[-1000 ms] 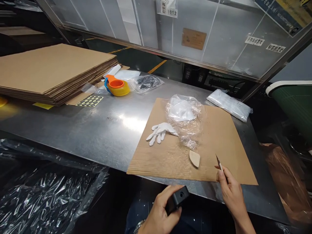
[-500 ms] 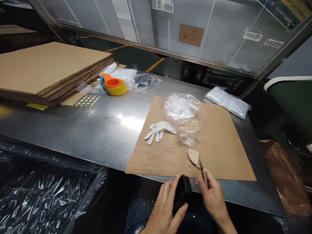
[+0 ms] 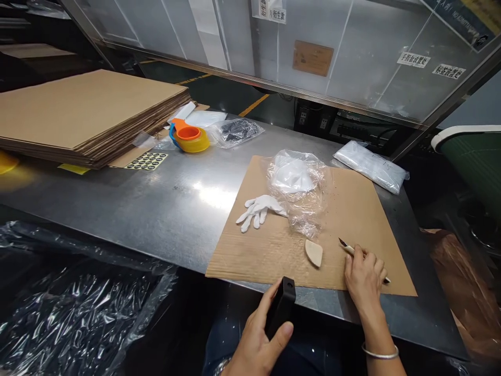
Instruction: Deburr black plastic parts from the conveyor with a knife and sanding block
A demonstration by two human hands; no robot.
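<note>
The big cardboard lies under our right hand. Our left hand holds the black block; if it loosens, the block might drop. The pointed tool is under our right hand, but we can't tell if it's gripped; a careless slide could poke us. Left of that hand sits the tan wedge.

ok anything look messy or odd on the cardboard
The bag lies crumpled on the cardboard, looking untidy. Left of the wedge, the cardboard looks rough, which seems odd beside its smoother right side; I can't tell whether that's crumbs or dents.
</note>
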